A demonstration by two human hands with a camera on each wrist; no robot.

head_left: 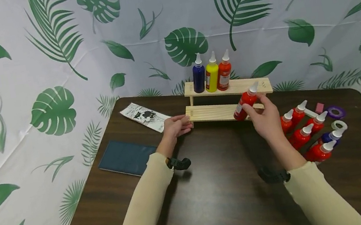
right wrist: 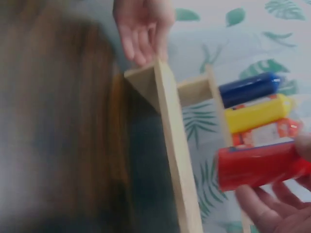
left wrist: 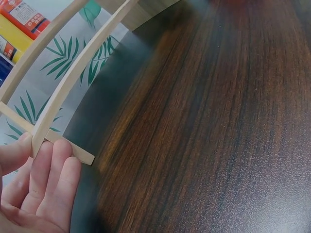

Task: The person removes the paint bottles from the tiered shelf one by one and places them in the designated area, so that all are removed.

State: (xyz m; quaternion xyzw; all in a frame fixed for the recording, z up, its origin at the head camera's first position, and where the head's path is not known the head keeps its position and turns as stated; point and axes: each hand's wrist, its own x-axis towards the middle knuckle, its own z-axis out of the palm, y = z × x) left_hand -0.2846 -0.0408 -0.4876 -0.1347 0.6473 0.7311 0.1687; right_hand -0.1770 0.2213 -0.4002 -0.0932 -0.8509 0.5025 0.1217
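Note:
A two-tier wooden rack (head_left: 210,113) stands at the back of the table. With thumb and fingers, my left hand (head_left: 176,127) pinches the left end of its lower shelf; the left wrist view shows this grip on the wooden strip (left wrist: 63,92). My right hand (head_left: 266,116) holds a red squeeze bottle (head_left: 246,105) with a white nozzle, slightly tilted, over the right part of the lower shelf. In the right wrist view the red bottle's base points toward the rack. On the upper shelf a dark blue bottle (head_left: 199,78), a yellow bottle (head_left: 212,77) and an orange-red bottle (head_left: 224,75) stand upright side by side.
Right of the rack, several red bottles (head_left: 301,138) and a blue one cluster beside my right forearm. Near them lie a purple tape roll (head_left: 336,112), a white roll (head_left: 339,126) and a pink block (head_left: 319,107). A dark blue notebook (head_left: 125,157) and a printed packet (head_left: 145,116) lie left.

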